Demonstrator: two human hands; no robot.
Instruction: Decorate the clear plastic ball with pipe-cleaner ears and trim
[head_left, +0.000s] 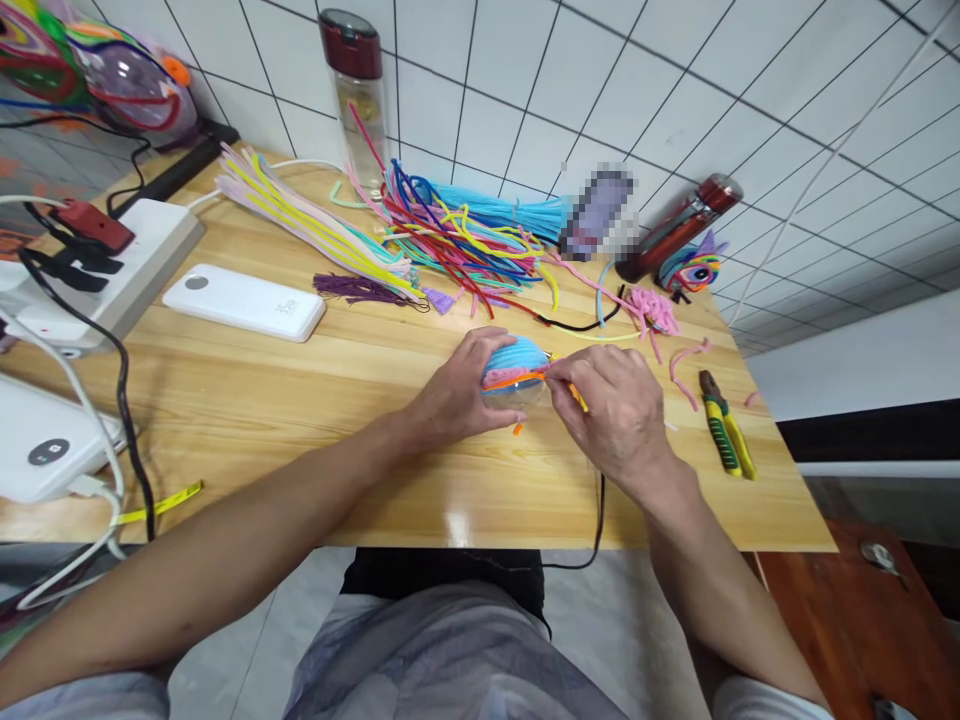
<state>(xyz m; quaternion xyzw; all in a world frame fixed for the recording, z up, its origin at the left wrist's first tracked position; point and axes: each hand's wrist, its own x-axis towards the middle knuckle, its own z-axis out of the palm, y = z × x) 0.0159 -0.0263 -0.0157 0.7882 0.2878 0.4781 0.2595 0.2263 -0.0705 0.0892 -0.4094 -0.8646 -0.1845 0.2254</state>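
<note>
A clear round ball, partly covered with blue, pink and orange pipe cleaners, is held above the front middle of the table. My left hand wraps round its left side, with the thumb below and the fingers on top. At the ball's right edge, my right hand pinches the end of the orange pipe cleaner. Something yellow shows under the right hand's fingers, and I cannot tell whether it is a tool handle. A short orange piece appears just below the ball.
Bundles of coloured pipe cleaners lie along the back of the wooden table. Pliers rest at right. A white power bank, power strip and cables occupy the left; two bottles stand near the wall.
</note>
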